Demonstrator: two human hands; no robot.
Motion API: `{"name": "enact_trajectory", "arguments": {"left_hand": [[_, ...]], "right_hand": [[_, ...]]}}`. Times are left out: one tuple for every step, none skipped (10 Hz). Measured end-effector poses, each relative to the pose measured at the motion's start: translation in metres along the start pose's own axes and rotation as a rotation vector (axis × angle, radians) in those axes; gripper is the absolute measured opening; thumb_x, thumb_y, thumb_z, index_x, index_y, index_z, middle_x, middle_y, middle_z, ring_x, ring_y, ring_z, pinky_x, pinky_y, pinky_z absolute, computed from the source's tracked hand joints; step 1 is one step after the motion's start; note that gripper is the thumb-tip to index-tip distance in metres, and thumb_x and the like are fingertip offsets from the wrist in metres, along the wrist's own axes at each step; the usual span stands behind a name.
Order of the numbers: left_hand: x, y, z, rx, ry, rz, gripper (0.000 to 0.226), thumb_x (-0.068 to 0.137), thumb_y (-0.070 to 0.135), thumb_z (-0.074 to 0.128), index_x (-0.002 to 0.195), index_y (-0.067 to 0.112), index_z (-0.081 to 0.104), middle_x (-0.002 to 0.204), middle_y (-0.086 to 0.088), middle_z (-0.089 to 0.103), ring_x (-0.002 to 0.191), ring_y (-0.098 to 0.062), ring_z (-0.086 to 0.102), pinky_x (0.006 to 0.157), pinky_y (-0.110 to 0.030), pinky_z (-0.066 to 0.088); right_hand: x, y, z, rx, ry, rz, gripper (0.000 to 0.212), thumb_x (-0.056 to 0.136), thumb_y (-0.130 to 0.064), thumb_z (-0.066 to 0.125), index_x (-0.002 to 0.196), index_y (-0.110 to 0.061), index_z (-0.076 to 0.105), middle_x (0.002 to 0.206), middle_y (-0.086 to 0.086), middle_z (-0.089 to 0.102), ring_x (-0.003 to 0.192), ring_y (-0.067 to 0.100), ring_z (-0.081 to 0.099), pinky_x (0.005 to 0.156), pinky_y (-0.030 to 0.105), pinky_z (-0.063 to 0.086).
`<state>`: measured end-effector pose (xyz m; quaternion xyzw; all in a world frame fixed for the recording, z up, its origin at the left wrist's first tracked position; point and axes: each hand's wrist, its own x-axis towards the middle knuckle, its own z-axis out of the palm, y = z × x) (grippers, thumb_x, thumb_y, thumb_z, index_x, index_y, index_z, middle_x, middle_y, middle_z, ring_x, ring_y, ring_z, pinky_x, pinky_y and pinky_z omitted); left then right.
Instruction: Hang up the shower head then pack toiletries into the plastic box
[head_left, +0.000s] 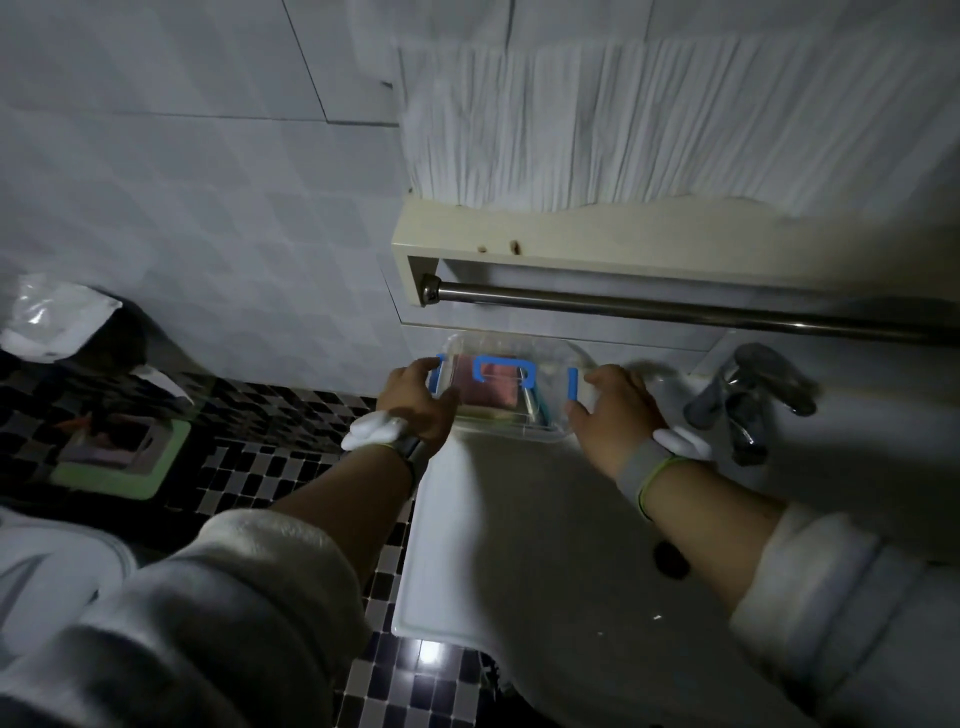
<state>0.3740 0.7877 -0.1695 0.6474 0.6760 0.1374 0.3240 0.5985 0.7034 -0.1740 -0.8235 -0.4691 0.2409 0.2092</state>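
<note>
The clear plastic box (501, 392) with blue clasps and a blue handle sits at the back left corner of the white sink (519, 545), close to the tiled wall (208, 208). Something pinkish shows through its lid, too blurred to name. In front of the box the sink basin lies open; behind and above it a metal towel rail (675, 312) under a cream shelf (571, 239) hems it in from above.

The left hand (415, 400) grips the box's left end, fingers curled round the edge. The right hand (615, 410) holds the right end, thumb by the blue clasp. Both forearms reach forward from pale robe sleeves, each wrist wearing a band.

The tap (748, 400) stands just right of the right hand. A white towel (623, 119) hangs above the shelf. On the chequered floor (291, 467) to the left lies a green-edged tray (114, 457).
</note>
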Motion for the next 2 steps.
{"name": "enact_trajectory", "arguments": {"left_hand": [[-0.014,0.008,-0.003,0.086,0.009,0.079,0.053,0.087,0.044,0.063,0.138,0.031,0.053,0.139,-0.007,0.051,0.117,-0.032,0.06,0.099,-0.038,0.048],[-0.025,0.02,-0.003,0.108,0.041,0.119,0.048,0.086,0.048,0.06,0.132,0.035,0.056,0.138,-0.003,0.052,0.116,-0.029,0.061,0.097,-0.035,0.047]], "right_hand": [[-0.011,-0.002,-0.016,-0.044,-0.004,-0.096,0.037,0.089,-0.042,0.06,0.122,-0.028,0.053,0.127,0.003,0.05,0.113,0.027,0.056,0.097,0.038,0.047],[-0.014,-0.002,-0.031,-0.057,0.006,-0.201,0.028,0.09,-0.039,0.06,0.115,-0.028,0.056,0.122,0.002,0.053,0.111,0.028,0.056,0.095,0.039,0.048]]}}
